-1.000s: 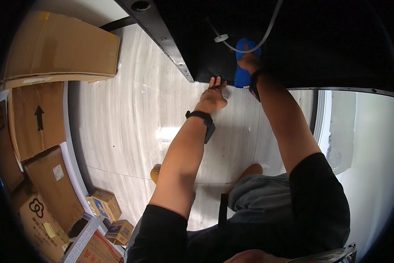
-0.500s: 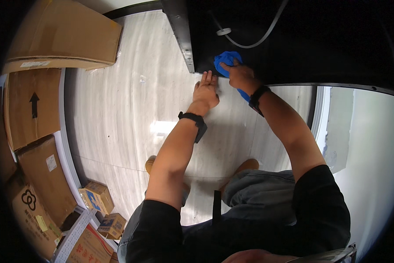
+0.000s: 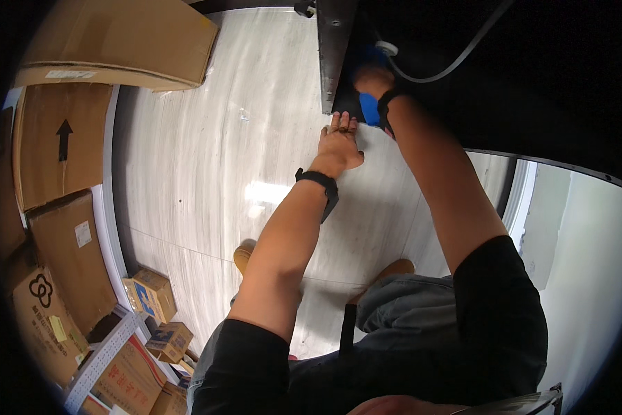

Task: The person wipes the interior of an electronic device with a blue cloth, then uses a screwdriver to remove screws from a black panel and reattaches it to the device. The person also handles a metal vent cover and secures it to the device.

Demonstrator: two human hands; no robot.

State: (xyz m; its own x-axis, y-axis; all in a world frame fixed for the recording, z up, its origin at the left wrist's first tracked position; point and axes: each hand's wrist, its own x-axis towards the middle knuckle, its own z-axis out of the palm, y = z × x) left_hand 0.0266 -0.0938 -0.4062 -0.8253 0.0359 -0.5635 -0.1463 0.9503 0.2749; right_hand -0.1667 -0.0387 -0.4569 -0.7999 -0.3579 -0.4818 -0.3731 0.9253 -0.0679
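Note:
My right hand [image 3: 373, 81], slightly blurred, grips a blue cloth [image 3: 369, 109] against the inner surface of a black cabinet [image 3: 477, 114], near its left corner. Part of the cloth hangs below the hand toward the front edge. Just beside it, my left hand [image 3: 340, 146] rests with fingers stretched out at the cabinet's front edge, below the foot of a dark metal upright [image 3: 336, 55]; it holds nothing. Beyond my right hand, a white round fitting [image 3: 387, 48] sits at the end of a pale thin tube [image 3: 422, 81] that curves across the dark interior.
Brown cardboard boxes [image 3: 65, 149] are stacked along the left, with a large carton [image 3: 131, 41] at the far left. Small boxes [image 3: 152, 296] stand on the pale wood-patterned floor [image 3: 186, 187] by a white perforated shelf post [image 3: 103, 356]. A pale wall [image 3: 595, 277] is at the right.
My right hand has pushed the cloth farther into the cabinet, up toward the round fitting. My left hand stays at the front edge. The whole view has shifted slightly.

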